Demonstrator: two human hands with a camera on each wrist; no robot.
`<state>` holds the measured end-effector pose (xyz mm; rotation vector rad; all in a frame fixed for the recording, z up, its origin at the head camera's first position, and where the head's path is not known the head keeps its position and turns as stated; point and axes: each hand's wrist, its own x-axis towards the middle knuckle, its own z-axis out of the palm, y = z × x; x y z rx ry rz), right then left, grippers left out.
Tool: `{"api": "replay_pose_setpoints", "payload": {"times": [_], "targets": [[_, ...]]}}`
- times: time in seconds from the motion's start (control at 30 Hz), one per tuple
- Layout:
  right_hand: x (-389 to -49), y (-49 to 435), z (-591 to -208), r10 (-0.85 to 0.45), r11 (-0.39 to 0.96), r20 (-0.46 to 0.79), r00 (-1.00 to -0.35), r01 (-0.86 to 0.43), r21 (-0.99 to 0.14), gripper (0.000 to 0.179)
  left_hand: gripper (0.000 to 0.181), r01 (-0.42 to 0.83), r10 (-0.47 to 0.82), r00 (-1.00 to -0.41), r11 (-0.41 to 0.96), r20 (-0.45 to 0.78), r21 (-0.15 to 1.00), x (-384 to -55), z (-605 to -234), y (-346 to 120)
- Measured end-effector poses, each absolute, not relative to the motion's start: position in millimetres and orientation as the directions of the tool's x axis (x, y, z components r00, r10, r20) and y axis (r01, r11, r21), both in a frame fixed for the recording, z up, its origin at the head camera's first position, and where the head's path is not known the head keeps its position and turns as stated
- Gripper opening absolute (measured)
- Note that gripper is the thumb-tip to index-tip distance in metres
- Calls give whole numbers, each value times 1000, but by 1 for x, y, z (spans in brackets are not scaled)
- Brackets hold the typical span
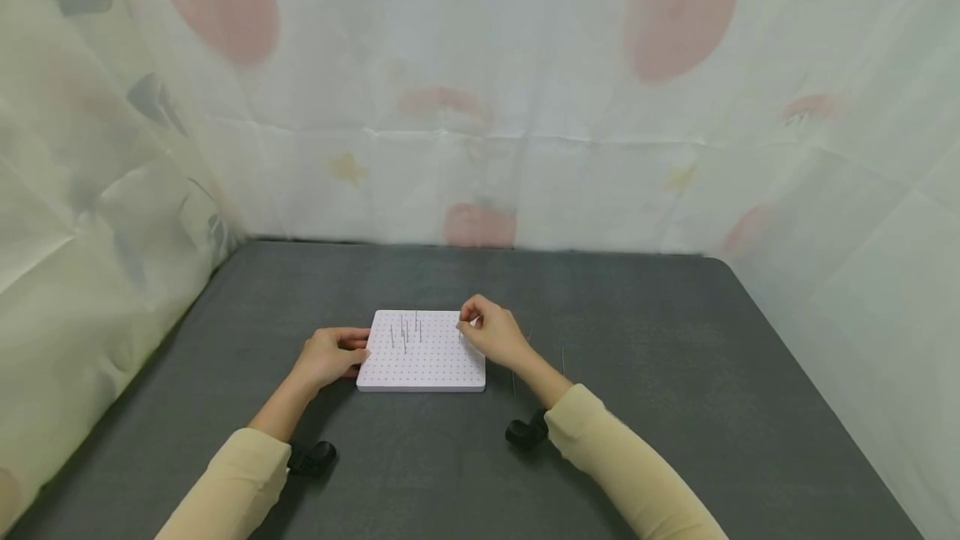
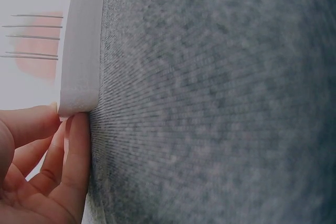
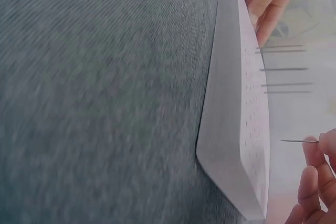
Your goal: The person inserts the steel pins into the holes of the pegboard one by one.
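Note:
A white perforated board (image 1: 422, 370) lies flat on the table, with several thin metal pins (image 1: 421, 332) standing upright in its left and middle part. My left hand (image 1: 324, 357) grips the board's left edge, thumb at the top rim and fingers against the side, as the left wrist view shows up close. Over the board's right part, my right hand (image 1: 491, 333) pinches another metal pin (image 3: 298, 141) between thumb and forefinger. In the right wrist view its tip points down toward the holes, with a gap above the surface.
Beside the board on the right, a few loose pins (image 1: 563, 361) lie on the dark grey table (image 1: 675, 407), partly behind the right forearm. Black wrist devices (image 1: 528, 433) sit under both cuffs. A printed white curtain (image 1: 570, 190) closes off the back and sides.

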<state>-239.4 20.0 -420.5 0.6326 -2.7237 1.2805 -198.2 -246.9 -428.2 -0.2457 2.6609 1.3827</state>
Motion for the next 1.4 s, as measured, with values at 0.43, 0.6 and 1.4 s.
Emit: {"api": "replay_pose_setpoints", "payload": {"times": [0.43,0.6,1.4], "targets": [[-243,3,-420,-348,573,293,-890,-450,-685,5,41,-200,-75,-979,554,-191,808,-200,-431,-245],[-247,-5,-421,-363,585,310,-879,-474,-658,4,41,-201,-77,-979,555,-190,807,-201,-433,-246],[-255,-21,-425,-372,631,263,-890,-450,-632,4,42,-205,-74,-978,550,-197,810,-199,-433,-245]]}}
